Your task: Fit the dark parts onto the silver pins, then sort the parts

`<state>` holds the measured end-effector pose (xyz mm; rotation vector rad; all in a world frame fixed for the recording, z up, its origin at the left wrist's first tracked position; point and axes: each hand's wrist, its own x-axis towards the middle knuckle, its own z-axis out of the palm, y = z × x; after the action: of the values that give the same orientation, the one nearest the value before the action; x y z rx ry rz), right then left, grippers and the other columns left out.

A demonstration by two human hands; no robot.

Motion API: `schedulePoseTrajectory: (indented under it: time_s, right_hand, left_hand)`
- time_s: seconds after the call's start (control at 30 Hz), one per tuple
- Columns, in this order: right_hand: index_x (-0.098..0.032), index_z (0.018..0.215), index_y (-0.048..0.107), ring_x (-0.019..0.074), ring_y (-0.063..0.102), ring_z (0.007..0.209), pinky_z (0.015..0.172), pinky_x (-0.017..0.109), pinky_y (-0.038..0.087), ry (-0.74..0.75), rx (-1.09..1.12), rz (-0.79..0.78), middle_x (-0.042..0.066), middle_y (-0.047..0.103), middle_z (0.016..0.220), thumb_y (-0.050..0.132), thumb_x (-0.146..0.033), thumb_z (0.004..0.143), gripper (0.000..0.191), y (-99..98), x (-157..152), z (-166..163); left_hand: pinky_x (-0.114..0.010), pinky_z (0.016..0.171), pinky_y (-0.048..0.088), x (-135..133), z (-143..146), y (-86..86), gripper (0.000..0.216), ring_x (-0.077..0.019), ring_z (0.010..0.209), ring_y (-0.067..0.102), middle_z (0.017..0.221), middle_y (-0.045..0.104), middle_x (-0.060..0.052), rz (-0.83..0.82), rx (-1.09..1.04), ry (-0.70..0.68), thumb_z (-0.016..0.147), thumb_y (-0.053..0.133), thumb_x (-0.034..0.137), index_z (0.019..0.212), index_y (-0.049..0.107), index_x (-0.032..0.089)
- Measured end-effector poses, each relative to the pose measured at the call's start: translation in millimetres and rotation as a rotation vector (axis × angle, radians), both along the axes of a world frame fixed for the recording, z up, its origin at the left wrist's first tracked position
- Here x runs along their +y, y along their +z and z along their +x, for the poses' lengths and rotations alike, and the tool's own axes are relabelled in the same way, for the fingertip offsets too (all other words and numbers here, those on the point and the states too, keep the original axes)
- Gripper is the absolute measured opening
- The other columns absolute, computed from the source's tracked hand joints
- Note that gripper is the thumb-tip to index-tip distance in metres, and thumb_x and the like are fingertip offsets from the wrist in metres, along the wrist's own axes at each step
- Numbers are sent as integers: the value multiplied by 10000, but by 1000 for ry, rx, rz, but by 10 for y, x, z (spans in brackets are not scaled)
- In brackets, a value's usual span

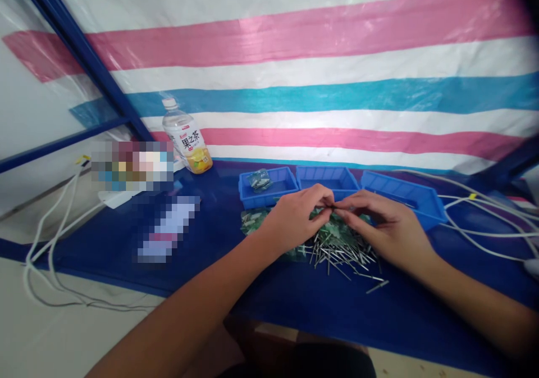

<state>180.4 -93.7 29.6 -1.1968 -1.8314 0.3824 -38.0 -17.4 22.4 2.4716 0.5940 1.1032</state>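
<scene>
My left hand (295, 215) and my right hand (381, 221) meet above a heap of thin metal pins (343, 250) on the dark blue table (269, 294). Both hands pinch the ends of a small dark pin-like part (332, 205) held between their fingertips. Small green pieces (252, 221) lie mixed with the pins under and beside the hands. Just behind the hands stand three blue plastic bins: the left bin (269, 186) holds a small clear bag of parts (259, 180), the middle bin (326, 177) and the right bin (406, 195) show little inside.
A plastic drink bottle (187, 137) with yellow liquid stands at the back left. White cables (484, 215) run along the right side, more cables (46, 237) hang off the left. A striped pink, white and blue tarp (315, 69) forms the back wall.
</scene>
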Motion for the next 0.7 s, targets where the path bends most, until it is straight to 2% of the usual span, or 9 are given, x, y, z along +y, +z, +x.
schedulePoseTrajectory:
  time_s: [0.2, 0.27, 0.33, 0.43, 0.5, 0.63, 0.7]
  right_hand:
    - [-284, 1049, 772, 210, 723, 806, 587, 337, 544, -111, -75, -41, 47, 792, 1010, 676, -354, 1019, 122, -1, 6, 18]
    - [-277, 1048, 760, 198, 705, 769, 542, 315, 512, -103, -115, -63, 46, 786, 996, 663, -357, 1022, 128, -7, 16, 38]
    - [-274, 1056, 749, 199, 698, 776, 561, 320, 518, -61, -152, -62, 51, 781, 988, 637, -352, 1034, 138, 0, 33, 61]
    - [-272, 1074, 733, 206, 681, 773, 636, 364, 538, -44, -214, 18, 58, 769, 979, 610, -343, 1044, 145, 49, 93, 102]
    - [-272, 1072, 726, 213, 663, 751, 652, 387, 527, -95, -255, 98, 61, 758, 957, 612, -343, 1040, 138, 95, 177, 137]
    - [-272, 1030, 740, 249, 659, 756, 669, 425, 514, -276, -324, 216, 65, 744, 885, 642, -349, 1011, 126, 155, 417, 236]
    - [-266, 998, 740, 291, 665, 825, 718, 461, 521, -283, -411, 251, 76, 738, 866, 633, -375, 1020, 154, 155, 493, 280]
  left_hand:
    - [-312, 850, 644, 29, -3, -4, 78, -166, 968, 789, 1061, 805, -16, 20, -13, 19, 1038, 659, 244, 1116, 663, 250]
    - [-328, 890, 652, 17, 1, 11, 82, -169, 987, 792, 1086, 809, -24, 17, -41, 25, 1047, 659, 263, 1126, 675, 249]
    - [-352, 927, 660, -7, 4, 37, 111, -183, 1017, 797, 1120, 811, -39, 1, -70, 19, 1057, 650, 285, 1159, 678, 252]
    - [-386, 988, 658, -39, -11, 98, 237, -209, 1102, 790, 1232, 795, -74, -27, -118, -16, 1062, 645, 308, 1292, 641, 250]
    - [-404, 1004, 651, -35, -38, 141, 292, -225, 1144, 776, 1273, 782, -95, -10, -144, -5, 1066, 636, 313, 1349, 611, 244]
    - [-409, 983, 637, 38, -107, 175, 259, -225, 1110, 767, 1217, 792, -96, 74, -164, 100, 1084, 579, 273, 1337, 615, 234]
    - [-400, 973, 628, 81, -128, 163, 233, -216, 1088, 763, 1183, 792, -89, 113, -169, 134, 1083, 565, 251, 1305, 632, 224]
